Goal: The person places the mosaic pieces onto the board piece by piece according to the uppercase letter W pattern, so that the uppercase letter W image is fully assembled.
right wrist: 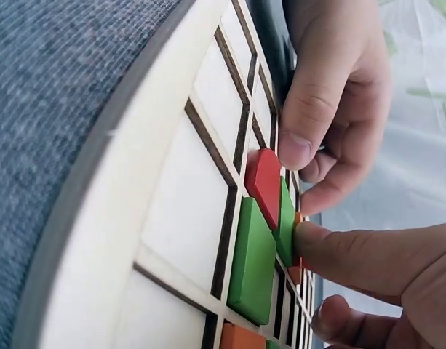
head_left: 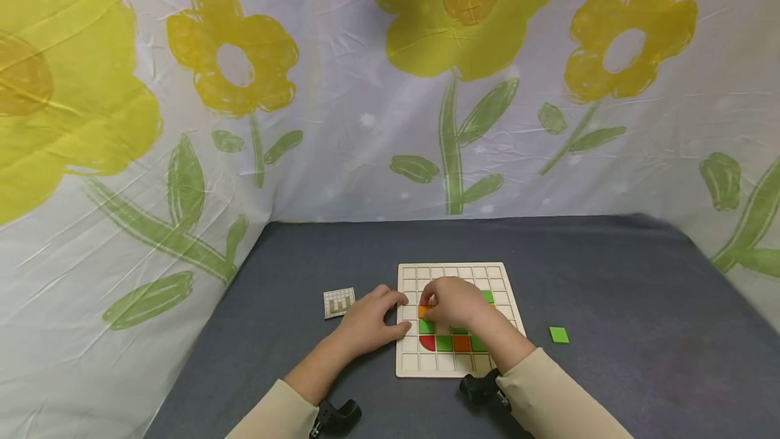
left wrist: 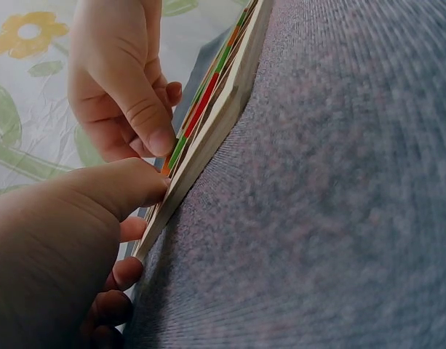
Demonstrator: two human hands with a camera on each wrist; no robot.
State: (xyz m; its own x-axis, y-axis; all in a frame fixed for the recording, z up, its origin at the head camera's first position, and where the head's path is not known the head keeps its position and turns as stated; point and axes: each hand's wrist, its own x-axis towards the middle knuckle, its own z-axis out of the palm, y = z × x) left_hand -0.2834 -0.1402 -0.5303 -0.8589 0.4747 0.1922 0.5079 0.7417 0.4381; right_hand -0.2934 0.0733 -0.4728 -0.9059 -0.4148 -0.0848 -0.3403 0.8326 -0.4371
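Note:
A pale wooden grid board [head_left: 411, 362] lies on the dark cloth. At its left edge rests my left hand [head_left: 368, 322], thumb and index finger spread apart with their tips on the rim. My right hand [head_left: 457, 300] reaches over the board and holds an orange square tile [head_left: 423, 311] between thumb and fingers at a cell near the left side. Just below that cell sits a green tile [head_left: 426, 326], then a red rounded tile [right wrist: 264, 185]. Green and orange tiles continue rightward along the red one's row. My right hand and forearm hide part of the grid.
A loose green square tile [head_left: 558, 335] lies on the cloth right of the board. Left of the board is a small card [head_left: 337, 303] printed with a coloured grid pattern. A flowered curtain [head_left: 341, 87] hangs behind the dark table [head_left: 609, 276].

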